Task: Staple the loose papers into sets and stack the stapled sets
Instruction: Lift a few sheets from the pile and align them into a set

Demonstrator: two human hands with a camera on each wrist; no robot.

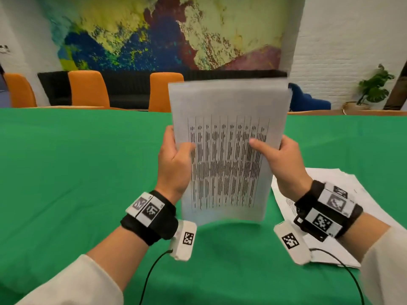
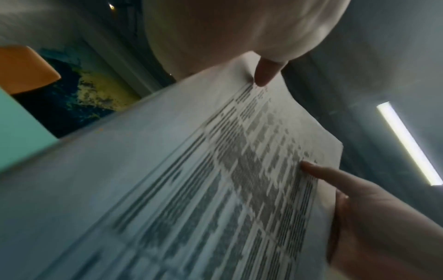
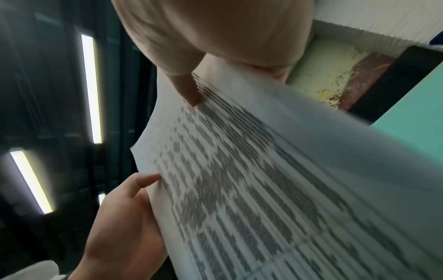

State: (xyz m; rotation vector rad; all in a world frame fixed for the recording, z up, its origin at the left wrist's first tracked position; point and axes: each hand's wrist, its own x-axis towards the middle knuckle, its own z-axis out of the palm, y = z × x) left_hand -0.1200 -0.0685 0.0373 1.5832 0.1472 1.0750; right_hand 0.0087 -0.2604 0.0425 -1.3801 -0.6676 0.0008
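I hold a set of printed papers upright over the green table, the long sides running up and down. My left hand grips the left edge, with the thumb on the printed face. My right hand grips the right edge the same way. The sheets look blurred, and their bottom edge sits just above the cloth. In the left wrist view the papers fill the frame, with my left thumb on them. In the right wrist view my right thumb presses the papers.
A second pile of white papers lies flat on the table under my right wrist. Orange chairs and a black sofa stand beyond the far edge. Cables trail from both wrist cameras.
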